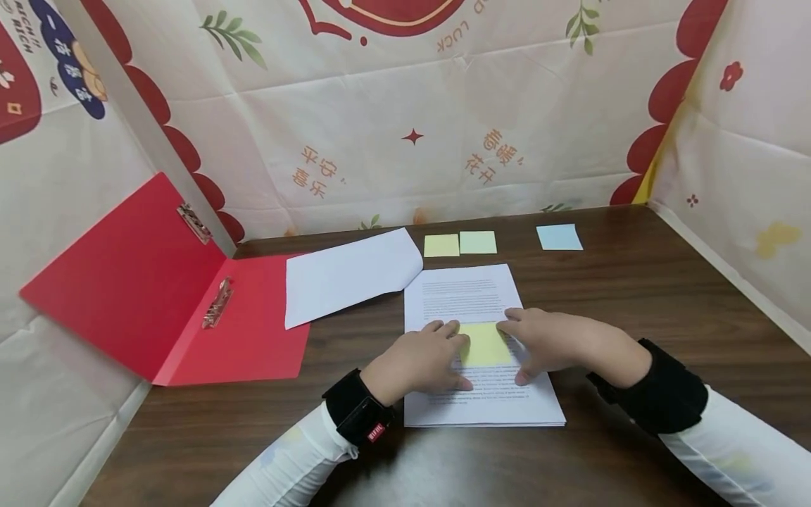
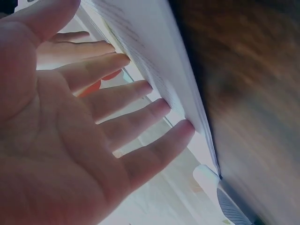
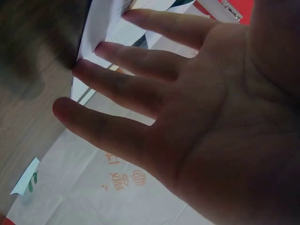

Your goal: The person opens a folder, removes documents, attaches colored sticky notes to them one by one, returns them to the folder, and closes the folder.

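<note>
A yellow sticky note point(image 1: 484, 345) lies across the middle of the top printed page on a stack of paper point(image 1: 465, 289). My left hand point(image 1: 426, 359) touches the note's left edge with its fingertips, the fingers nearly straight. At the note's right edge rests my right hand point(image 1: 557, 341), its fingers extended and thumb out to the side. Both wrist views show the palms with fingers spread: the left hand point(image 2: 103, 117) meets the paper at its fingertips, and the right hand point(image 3: 154, 93) has some fingertips on the sheet. Neither hand grips anything.
To the left stands an open red folder point(image 1: 253, 345) with metal clips point(image 1: 217, 303). Turned-over white sheets point(image 1: 348, 274) overlap the folder and the stack's upper left corner. Behind lie a yellow note point(image 1: 441, 245), a green note point(image 1: 478, 242) and a blue note point(image 1: 560, 237). Printed cloth point(image 1: 405, 91) encloses the table.
</note>
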A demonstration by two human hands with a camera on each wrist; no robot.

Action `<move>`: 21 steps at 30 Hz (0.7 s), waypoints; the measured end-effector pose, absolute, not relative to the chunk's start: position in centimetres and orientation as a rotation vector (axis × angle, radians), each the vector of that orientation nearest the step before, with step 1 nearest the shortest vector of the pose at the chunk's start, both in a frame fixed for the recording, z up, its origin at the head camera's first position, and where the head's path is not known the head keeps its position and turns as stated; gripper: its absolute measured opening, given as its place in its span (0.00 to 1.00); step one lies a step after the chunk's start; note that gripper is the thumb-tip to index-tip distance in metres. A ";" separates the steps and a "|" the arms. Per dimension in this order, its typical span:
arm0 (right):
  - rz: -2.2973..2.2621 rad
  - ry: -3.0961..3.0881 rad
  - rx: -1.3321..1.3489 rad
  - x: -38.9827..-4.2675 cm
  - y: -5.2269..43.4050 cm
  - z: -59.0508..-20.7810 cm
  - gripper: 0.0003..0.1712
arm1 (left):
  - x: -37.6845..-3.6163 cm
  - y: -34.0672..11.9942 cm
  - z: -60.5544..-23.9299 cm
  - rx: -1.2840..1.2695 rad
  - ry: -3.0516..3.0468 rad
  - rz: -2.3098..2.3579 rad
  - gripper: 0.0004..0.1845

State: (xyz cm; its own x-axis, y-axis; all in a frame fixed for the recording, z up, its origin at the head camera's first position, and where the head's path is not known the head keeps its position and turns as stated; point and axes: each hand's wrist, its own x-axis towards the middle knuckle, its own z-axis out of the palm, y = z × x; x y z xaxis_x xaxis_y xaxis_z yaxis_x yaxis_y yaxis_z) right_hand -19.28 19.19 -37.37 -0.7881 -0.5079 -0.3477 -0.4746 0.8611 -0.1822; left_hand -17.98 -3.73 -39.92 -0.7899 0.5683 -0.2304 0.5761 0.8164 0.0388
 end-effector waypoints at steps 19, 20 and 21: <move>-0.061 2.706 -0.700 -19.0 18.9 -38.1 0.52 | -29.2 -22.8 -36.2 0.006 3.060 0.502 0.33; -0.061 2.705 -0.700 -19.0 18.9 -38.1 0.52 | -29.8 -23.8 -36.2 -0.016 3.049 0.477 0.34; -0.061 2.705 -0.696 -19.0 19.0 -38.1 0.52 | -30.3 -24.7 -36.2 -0.030 3.039 0.452 0.34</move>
